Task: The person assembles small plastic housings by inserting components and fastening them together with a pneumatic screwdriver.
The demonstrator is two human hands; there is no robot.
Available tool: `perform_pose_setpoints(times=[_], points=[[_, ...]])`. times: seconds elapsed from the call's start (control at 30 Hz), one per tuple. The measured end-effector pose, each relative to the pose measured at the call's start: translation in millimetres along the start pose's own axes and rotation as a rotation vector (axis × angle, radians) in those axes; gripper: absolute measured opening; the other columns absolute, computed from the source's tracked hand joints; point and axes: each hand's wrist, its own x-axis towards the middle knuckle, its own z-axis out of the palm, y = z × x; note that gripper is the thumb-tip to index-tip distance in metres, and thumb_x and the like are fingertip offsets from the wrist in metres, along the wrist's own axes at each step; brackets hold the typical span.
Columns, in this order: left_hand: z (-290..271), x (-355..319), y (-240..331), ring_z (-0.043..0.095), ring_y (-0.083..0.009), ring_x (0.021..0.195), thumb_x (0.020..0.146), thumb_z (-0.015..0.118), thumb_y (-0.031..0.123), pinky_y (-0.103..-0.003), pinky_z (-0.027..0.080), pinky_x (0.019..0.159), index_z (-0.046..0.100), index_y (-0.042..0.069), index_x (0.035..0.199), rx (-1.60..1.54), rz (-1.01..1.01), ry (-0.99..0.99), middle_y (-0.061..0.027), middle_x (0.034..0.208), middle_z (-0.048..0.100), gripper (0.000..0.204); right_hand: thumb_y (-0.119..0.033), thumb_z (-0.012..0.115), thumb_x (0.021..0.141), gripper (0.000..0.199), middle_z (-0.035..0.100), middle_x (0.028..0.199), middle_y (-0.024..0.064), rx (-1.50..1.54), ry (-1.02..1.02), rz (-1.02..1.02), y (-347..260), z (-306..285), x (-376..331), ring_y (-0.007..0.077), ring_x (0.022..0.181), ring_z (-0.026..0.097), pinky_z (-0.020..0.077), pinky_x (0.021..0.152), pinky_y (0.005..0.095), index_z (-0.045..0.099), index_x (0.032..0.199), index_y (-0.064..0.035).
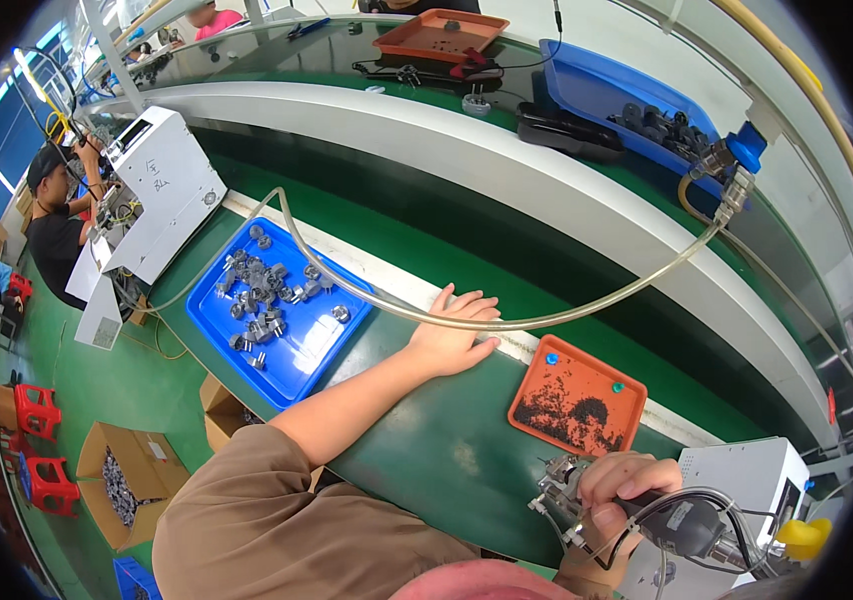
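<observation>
The left hand [455, 335] rests flat with fingers spread on the bench [422, 432], perhaps for support, while the right hand [627, 488] curls its fingers around a dark tool [685, 526] at lower right, near 1 orange tray [587, 372] of black bits [590, 410], probably set there for easy reach.

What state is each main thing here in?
Left hand: empty, resting on bench.
Right hand: wrapped around hosed tool.
Blue bench tray: partly filled, grey parts.
Orange bench tray: partly covered, black bits.
Clear hose: hanging in a curve.
Large carton: flaps open.
</observation>
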Motion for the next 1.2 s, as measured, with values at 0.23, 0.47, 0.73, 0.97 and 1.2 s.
perform_pose_setpoints(times=[0.23, 0.47, 0.73, 0.97, 1.2], points=[[3.9, 0.6, -0.4, 0.045, -0.0254, 0.144, 0.098, 0.060, 0.043, -0.057, 0.021, 0.124, 0.063, 0.010, 0.132, 0.002, -0.005, -0.018, -0.0076, 0.147, 0.057, 0.049, 0.009, 0.080, 0.069, 0.038, 0.058, 0.061, 0.0061, 0.031, 0.085, -0.008, 0.1, 6.0, -3.8, 0.0216, 0.051, 0.057, 0.0500, 0.052, 0.0341, 0.055, 0.096, -0.0033], [-0.1, 0.3, 3.9, 0.044, -0.0260, 0.145, 0.099, 0.057, 0.044, -0.057, 0.020, 0.125, 0.062, 0.009, 0.134, -0.025, -0.017, -0.043, -0.0077, 0.149, 0.055, 0.050, 0.009, 0.081, 0.068, 0.039, 0.058, 0.060, 0.0062, 0.040, 0.082, 0.016, -2.1, 9.4, -8.0, 0.0212, 0.050, 0.057, 0.0490, 0.050, 0.0335, 0.056, 0.095, -0.0034], [0.0, 0.6, -1.6, 0.041, -0.0265, 0.147, 0.099, 0.056, 0.045, -0.057, 0.019, 0.126, 0.061, 0.009, 0.138, 0.008, -0.013, -0.072, -0.0077, 0.151, 0.053, 0.053, 0.008, 0.081, 0.069, 0.039, 0.058, 0.060, 0.0070, 0.029, 0.089, -0.007, 1.9, 14.6, -8.7, 0.0213, 0.049, 0.056, 0.0495, 0.051, 0.0337, 0.055, 0.095, -0.0032], [0.5, 4.7, -2.7, 0.041, -0.0253, 0.147, 0.100, 0.055, 0.046, -0.057, 0.019, 0.126, 0.061, 0.010, 0.139, 0.032, -0.012, -0.071, -0.0060, 0.152, 0.053, 0.053, 0.008, 0.082, 0.069, 0.039, 0.058, 0.059, 0.0072, 0.026, 0.042, -0.023, -0.1, 10.6, -3.2, 0.0215, 0.049, 0.056, 0.0487, 0.051, 0.0336, 0.055, 0.096, -0.0032], [6.0, 3.3, -3.8, 0.042, -0.0264, 0.147, 0.100, 0.056, 0.045, -0.057, 0.020, 0.125, 0.060, 0.010, 0.139, 0.060, 0.021, -0.076, -0.0067, 0.152, 0.053, 0.053, 0.009, 0.082, 0.069, 0.038, 0.059, 0.060, 0.0076, 0.058, 0.086, -0.006, 7.3, 12.2, -5.6, 0.0224, 0.051, 0.057, 0.0479, 0.051, 0.0341, 0.057, 0.097, -0.0023]])
